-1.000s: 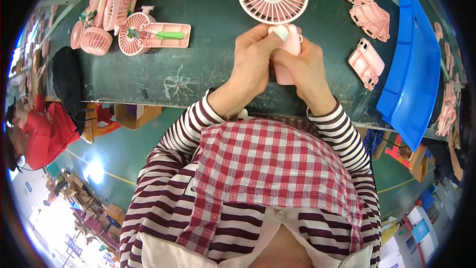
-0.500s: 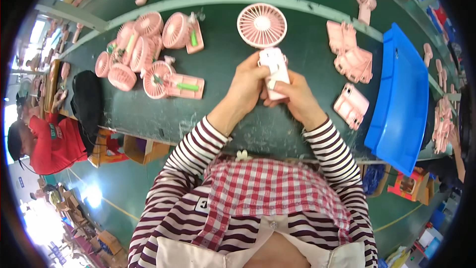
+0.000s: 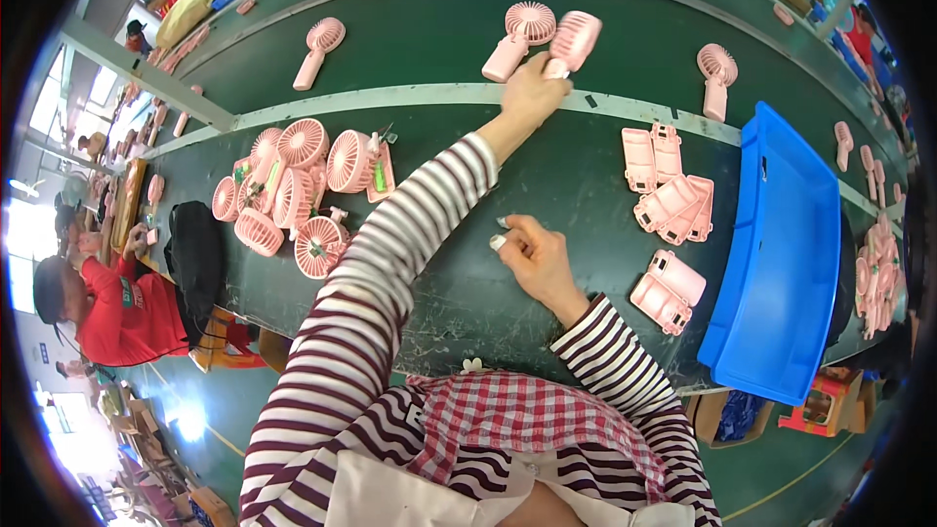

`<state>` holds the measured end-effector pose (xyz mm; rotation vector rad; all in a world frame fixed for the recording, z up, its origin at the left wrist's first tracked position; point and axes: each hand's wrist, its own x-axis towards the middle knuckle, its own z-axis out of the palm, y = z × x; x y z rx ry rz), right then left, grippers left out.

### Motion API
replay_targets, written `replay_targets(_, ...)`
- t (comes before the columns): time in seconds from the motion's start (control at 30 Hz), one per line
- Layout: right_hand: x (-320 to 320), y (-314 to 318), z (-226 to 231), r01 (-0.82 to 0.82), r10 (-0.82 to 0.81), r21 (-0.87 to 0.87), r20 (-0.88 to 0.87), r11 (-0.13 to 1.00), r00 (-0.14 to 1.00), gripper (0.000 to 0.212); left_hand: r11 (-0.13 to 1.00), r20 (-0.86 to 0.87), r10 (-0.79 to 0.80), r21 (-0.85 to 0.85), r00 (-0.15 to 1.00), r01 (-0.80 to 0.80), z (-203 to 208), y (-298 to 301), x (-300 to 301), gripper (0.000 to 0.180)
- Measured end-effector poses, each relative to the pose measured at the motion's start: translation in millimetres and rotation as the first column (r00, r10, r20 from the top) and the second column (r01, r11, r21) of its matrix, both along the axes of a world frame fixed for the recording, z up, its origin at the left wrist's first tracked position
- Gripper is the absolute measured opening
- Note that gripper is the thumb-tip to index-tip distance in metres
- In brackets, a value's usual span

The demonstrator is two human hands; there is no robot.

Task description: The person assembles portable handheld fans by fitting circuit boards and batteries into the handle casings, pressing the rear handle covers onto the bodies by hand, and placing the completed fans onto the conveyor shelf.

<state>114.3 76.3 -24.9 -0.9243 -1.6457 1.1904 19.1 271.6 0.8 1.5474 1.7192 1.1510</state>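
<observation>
My left hand [image 3: 533, 95] reaches far over the table edge and grips a pink handheld fan [image 3: 576, 39] by its handle; the fan is slightly blurred. Right beside it another pink fan [image 3: 528, 27] lies on the green belt. Nearer to me, my right hand [image 3: 539, 262] hovers above the dark green table with nothing in it. Its fingers are loosely bent, thumb and forefinger apart, with white covers on the tips. To its right lie pink handle shells [image 3: 669, 291], and more pink shells [image 3: 673, 205] are piled farther off.
A heap of pink fan heads [image 3: 293, 197], some with green parts, covers the table's left side. At the right stands a blue bin [image 3: 776, 273]. A pale rail [image 3: 410, 95] divides table from belt, where more fans [image 3: 715, 78] lie. A person in red [image 3: 137, 312] sits at left.
My left hand has carried the assembled pink fan forward and up over the belt. My right hand has let go and stays over the table. The view has tilted, showing more of the belt.
</observation>
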Motion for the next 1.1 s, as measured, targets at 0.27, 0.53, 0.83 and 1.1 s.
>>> replay_targets(0.27,-8,5,-11,0.002,-0.004,-0.038,-0.069,0.999,0.998,0.019,0.979,-0.43,0.201,0.11,0.88,-0.17,-25,93,60,0.049)
replay_targets(0.53,5,13,-23,0.02,-0.02,-0.056,0.003,0.998,1.0,0.017,0.929,-0.235,0.128,0.368,0.964,-0.034,15,14,34,0.054)
replay_targets(0.83,-4,2,-3,-0.069,0.052,-0.147,-0.119,0.987,0.992,0.015,0.992,-0.63,-0.108,-0.114,0.769,0.045,61,-135,-209,0.086)
replay_targets(1.1,-6,6,-7,-0.049,0.033,-0.194,-0.089,0.98,0.996,0.015,0.884,-0.668,-0.366,-0.468,0.648,0.017,61,-157,-243,0.104)
